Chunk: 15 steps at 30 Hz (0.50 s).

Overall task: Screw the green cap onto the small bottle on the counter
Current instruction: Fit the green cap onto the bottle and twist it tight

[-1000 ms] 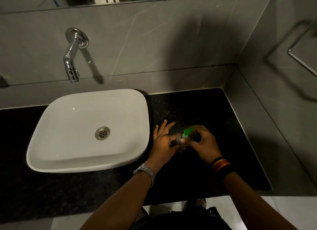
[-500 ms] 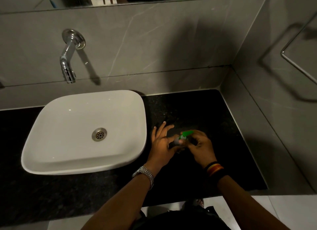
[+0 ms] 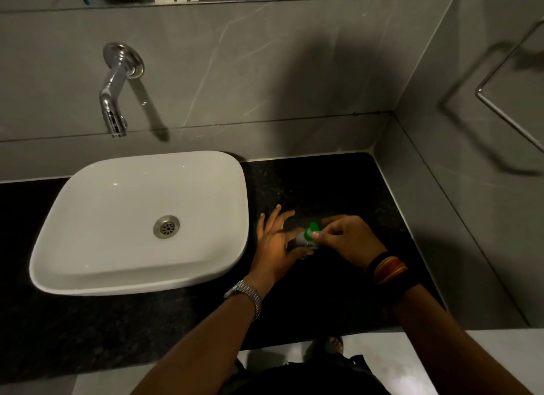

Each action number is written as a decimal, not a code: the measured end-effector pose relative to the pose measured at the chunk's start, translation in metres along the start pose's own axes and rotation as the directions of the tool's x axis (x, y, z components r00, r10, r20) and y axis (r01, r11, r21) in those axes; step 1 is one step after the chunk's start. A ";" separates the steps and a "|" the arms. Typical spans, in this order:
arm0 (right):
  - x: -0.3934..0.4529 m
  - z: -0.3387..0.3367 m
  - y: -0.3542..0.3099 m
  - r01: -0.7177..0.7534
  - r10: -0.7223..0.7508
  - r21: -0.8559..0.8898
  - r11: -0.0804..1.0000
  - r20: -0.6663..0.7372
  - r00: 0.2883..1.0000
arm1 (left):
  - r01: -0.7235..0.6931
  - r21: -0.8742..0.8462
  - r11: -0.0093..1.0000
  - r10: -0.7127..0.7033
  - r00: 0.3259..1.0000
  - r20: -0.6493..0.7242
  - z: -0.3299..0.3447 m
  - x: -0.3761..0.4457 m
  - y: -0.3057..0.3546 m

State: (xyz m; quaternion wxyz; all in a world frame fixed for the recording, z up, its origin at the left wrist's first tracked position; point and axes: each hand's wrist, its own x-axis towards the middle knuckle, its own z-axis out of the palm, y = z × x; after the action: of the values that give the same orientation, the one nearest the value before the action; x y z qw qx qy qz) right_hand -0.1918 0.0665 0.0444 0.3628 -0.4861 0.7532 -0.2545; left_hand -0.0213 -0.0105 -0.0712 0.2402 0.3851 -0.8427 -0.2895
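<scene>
A small clear bottle (image 3: 302,240) stands on the black counter (image 3: 323,182) just right of the basin. My left hand (image 3: 275,241) pinches the bottle with thumb and forefinger, the other fingers spread upward. A green cap (image 3: 311,229) sits at the bottle's top, and my right hand (image 3: 346,238) grips it with the fingertips from the right. Most of the bottle is hidden between the two hands.
A white vessel basin (image 3: 88,279) fills the counter's left half, with a chrome wall tap (image 3: 113,100) above it. Grey tiled walls close the back and right side. A metal rail (image 3: 506,111) hangs on the right wall. The counter's front edge runs below my forearms.
Both hands stay on the bottle and cap at the same spot. My right fingers have shifted slightly around the cap, and the head camera has drifted a little.
</scene>
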 end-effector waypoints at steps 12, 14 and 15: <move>-0.016 0.000 0.001 -0.189 0.200 0.458 0.869 0.026 0.979 | 0.104 0.050 0.993 -0.109 0.988 0.110 -0.012 0.000 0.016; -0.019 -0.018 -0.008 -0.113 0.174 0.451 0.885 -0.096 0.980 | 0.139 0.000 0.990 -0.137 0.978 0.156 -0.026 0.001 0.024; -0.023 -0.032 -0.010 -0.069 0.168 0.454 0.888 -0.179 0.969 | 0.125 -0.062 0.990 -0.112 0.978 0.173 -0.034 0.001 0.027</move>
State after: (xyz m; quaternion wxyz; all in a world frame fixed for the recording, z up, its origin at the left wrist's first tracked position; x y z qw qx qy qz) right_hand -0.2060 0.0850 0.0781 0.3961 -0.3131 0.7380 -0.4477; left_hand -0.0140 -0.0067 -0.0284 0.1639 0.3997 -0.8246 -0.3652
